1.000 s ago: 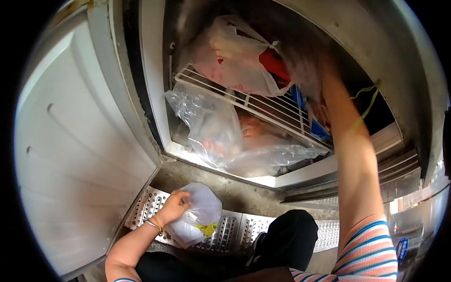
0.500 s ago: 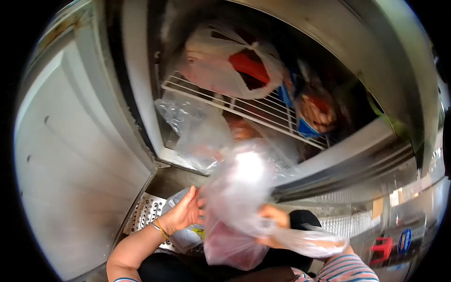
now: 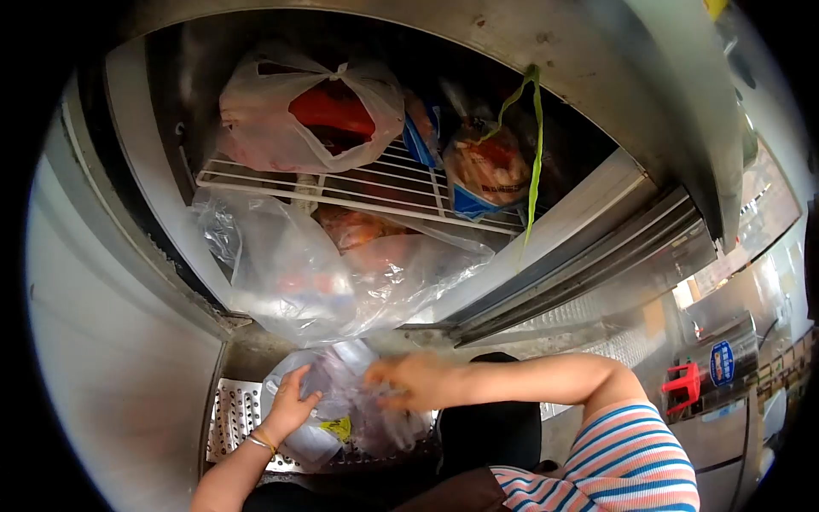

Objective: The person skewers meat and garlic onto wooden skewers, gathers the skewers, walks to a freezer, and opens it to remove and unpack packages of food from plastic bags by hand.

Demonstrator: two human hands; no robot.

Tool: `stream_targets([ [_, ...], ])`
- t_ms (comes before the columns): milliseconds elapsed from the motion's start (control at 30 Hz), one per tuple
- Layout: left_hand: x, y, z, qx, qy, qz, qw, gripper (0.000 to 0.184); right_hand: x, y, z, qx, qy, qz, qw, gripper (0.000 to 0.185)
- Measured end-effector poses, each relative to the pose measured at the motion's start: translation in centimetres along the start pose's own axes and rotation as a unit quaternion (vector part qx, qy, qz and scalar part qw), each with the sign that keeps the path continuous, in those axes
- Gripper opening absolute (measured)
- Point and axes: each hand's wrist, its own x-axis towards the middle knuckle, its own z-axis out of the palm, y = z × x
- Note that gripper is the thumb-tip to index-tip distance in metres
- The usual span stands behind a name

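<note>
Clear plastic bags (image 3: 320,439) lie bunched on the metal step in front of me, one with a yellow label on it. My left hand (image 3: 288,411) rests at their left edge, thumb and fingers apart. Over the right side of the pile is my right hand (image 3: 418,381), smeared by motion, so its fingers cannot be read. A thin, purplish-looking plastic bag (image 3: 388,422) lies under it; what it contains is unclear.
An open fridge has a wire shelf (image 3: 375,189) holding a knotted white bag (image 3: 256,115) with red contents and a printed food packet (image 3: 486,166). Below, a large clear bag (image 3: 299,273) spills over the sill. A green strip (image 3: 536,154) hangs at right; the door (image 3: 102,341) stands left.
The bag with pinkish contents, raised in front of me before, is now down among the bags on the step. My right hand has moved left and up; the view has swung right.
</note>
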Motion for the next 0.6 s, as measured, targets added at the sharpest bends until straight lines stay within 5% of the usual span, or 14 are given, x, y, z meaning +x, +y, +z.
stream_targets([
  [67, -0.2, 3.1, -1.3, -0.062, -0.023, -0.014, 0.998, 0.050, -2.4, 0.2, -3.7, -0.136, 0.198, -0.011, 0.971, 0.028],
  [233, 0.4, 2.4, -1.4, -0.042, -0.016, 0.060, 0.997, 0.038, -4.0, -0.7, -17.6, -0.327, 0.584, -0.032, 0.742, 0.036],
  [300, 0.4, 1.9, -1.2, -0.051, -0.020, 0.059, 0.997, 0.035, -0.5, 3.1, -23.4, -0.332, 0.678, 0.112, 0.646, 0.049],
  [400, 0.1, 1.6, -0.3, -0.105, -0.027, 0.068, 0.992, 0.033, 2.0, 8.1, -29.3, -0.271, 0.704, 0.298, 0.585, 0.054],
  [467, -0.3, 3.9, -1.3, -0.098, -0.100, 0.051, 0.989, 0.029, 1.8, 9.8, -30.2, -0.253, 0.682, 0.342, 0.595, 0.053],
  [600, -0.3, 4.0, -2.2, -0.112, -0.077, 0.069, 0.988, 0.027, 0.4, 10.1, -30.7, -0.230, 0.666, 0.369, 0.606, 0.050],
])
